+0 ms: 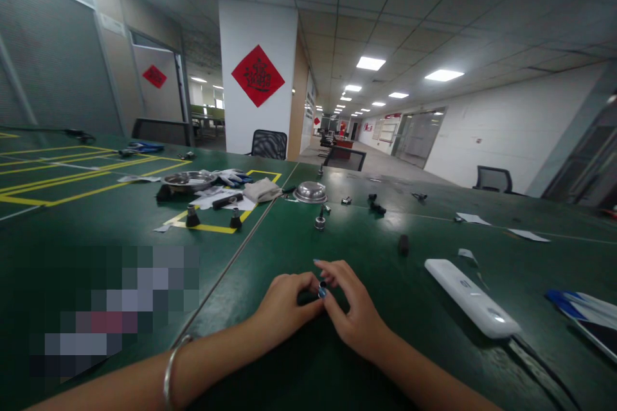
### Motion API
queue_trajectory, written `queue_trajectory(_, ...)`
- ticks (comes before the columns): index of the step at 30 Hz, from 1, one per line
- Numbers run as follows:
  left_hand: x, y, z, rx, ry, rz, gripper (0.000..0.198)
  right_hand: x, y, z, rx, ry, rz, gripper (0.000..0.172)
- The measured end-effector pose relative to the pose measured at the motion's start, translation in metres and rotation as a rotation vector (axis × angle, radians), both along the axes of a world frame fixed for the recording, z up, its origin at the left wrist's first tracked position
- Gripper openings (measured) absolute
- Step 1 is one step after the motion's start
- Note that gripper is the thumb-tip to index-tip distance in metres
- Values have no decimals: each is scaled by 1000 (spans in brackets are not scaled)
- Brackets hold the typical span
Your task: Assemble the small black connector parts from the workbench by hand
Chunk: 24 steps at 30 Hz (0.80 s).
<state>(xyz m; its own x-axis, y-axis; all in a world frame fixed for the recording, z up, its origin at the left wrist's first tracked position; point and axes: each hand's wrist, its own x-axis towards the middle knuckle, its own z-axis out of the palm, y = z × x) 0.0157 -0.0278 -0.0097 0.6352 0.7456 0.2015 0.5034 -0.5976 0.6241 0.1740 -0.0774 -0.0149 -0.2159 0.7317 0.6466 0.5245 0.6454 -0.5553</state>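
Both hands meet low in the middle of the view, over the green table. A small dark, shiny round piece sits between their fingertips. My left hand pinches it from the left with thumb and forefinger. On the other side, my right hand touches it with the thumb, its forefinger reaching over the top. The fingers partly hide the piece. Beyond the hands stands a small metal part with a thin stem, and behind that lies a shiny round metal dish.
A white power strip with a cable lies to the right. Farther left are a metal bowl, a beige cloth, gloves and two dark conical parts, one being the left cone. A dark block lies right of centre.
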Motion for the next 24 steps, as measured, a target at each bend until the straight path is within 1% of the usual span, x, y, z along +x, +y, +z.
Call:
queue_trajectory(3, 0, 0, -1, -8, -17, -4, 19, 0, -1, 3, 24, -16, 69, 44)
queue_trajectory(5, 0, 0, 0, -7, -19, -5, 18, -1, -1, 2, 34, -17, 45, 41)
queue_trajectory(8, 0, -1, 3, -8, 1, 9, 15, -1, 1, -1, 35, -2, -34, 39)
queue_trajectory(10, 0, -3, 5, -17, 18, 15, 12, -1, 1, -3, 36, 7, -56, 42)
queue_trajectory(14, 0, -2, 5, -9, 19, 8, 12, -1, 0, -5, 38, 0, -9, 54)
queue_trajectory(16, -1, -1, 2, 6, 21, 13, 14, -1, 0, -5, 32, -10, 2, 52)
queue_trajectory(19, -1, 0, 0, 8, 21, 19, 12, -1, 0, -6, 32, -11, -33, 50)
queue_trajectory(21, -1, 0, 0, 5, 14, 17, 12, -2, 1, -6, 41, -2, -47, 53)
queue_trajectory(24, 0, -1, 1, 10, 22, 20, 14, -1, 2, -7, 55, 0, -19, 55)
